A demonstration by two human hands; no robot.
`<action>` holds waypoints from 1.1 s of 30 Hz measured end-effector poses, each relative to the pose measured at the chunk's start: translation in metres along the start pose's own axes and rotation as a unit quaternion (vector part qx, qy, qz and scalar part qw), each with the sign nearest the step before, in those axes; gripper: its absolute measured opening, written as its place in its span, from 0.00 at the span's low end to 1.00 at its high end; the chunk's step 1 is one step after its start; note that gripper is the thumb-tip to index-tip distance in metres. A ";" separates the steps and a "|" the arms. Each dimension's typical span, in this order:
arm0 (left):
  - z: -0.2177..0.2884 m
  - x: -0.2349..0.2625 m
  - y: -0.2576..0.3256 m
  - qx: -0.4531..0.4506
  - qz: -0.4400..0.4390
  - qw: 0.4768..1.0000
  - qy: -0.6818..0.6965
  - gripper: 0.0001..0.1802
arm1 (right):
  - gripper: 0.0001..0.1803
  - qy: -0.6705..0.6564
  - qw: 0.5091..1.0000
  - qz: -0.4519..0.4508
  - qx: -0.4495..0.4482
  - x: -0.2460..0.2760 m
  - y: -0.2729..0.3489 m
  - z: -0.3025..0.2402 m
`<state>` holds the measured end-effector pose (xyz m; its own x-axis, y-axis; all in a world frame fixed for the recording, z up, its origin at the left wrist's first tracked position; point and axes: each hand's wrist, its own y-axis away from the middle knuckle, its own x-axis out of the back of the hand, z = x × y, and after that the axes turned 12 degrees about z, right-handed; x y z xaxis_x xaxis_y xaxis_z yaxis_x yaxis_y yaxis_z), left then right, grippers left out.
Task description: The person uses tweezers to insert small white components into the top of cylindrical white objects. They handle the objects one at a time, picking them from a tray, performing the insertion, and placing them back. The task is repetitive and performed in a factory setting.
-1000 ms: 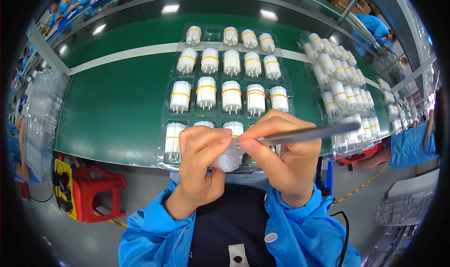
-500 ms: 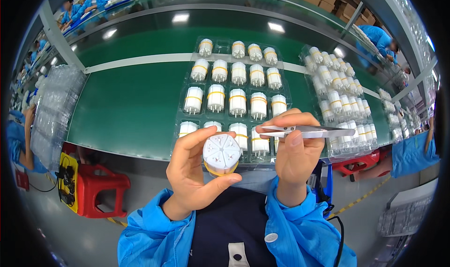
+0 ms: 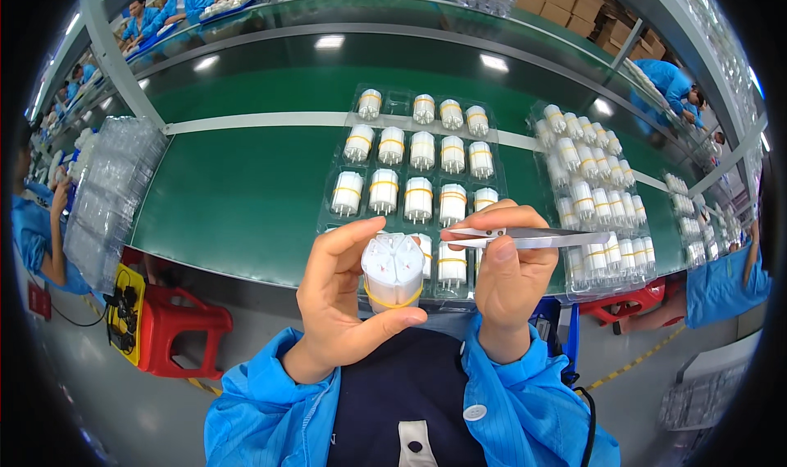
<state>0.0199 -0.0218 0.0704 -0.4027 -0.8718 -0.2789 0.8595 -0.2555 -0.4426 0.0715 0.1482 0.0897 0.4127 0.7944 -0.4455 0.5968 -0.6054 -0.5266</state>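
Green bench (image 3: 238, 188); blue-coated people (image 3: 182, 5) far left, cardboard boxes (image 3: 566, 5) far right. Clear tray (image 3: 398, 101) of white cylinders (image 3: 422, 150) mid-bench. Left hand (image 3: 334, 307) grips the held cylinder (image 3: 395, 272), segmented end up, at tray's near side; right hand (image 3: 518, 283) holds tweezers (image 3: 557, 240) just right, not touching it. Looks like end-face inspection; next move calls for steady cylinder, careful tips.

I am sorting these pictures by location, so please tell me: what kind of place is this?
Most likely a factory assembly line: it shows in the long green work surface, the clear blister tray of white pronged cylinders, and the co-workers in blue jackets.
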 end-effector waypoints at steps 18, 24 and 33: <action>-0.006 -0.017 -0.026 0.019 -0.058 0.997 -0.050 0.37 | 0.12 0.006 0.999 0.021 -0.026 0.019 -0.029 0.001; -0.022 -0.025 -0.041 -0.032 -0.070 0.995 -0.061 0.31 | 0.12 0.039 0.999 0.037 -0.007 0.039 -0.042 0.003; -0.025 -0.037 -0.089 0.188 -0.183 0.961 -0.085 0.40 | 0.11 0.117 0.983 0.142 -0.024 0.103 -0.039 0.009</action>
<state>-0.0498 0.0439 0.0990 -0.6697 -0.7426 -0.0063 0.7363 -0.6629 -0.1357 0.0845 0.2528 0.0580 0.7108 0.5863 -0.3886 0.4637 -0.8060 -0.3678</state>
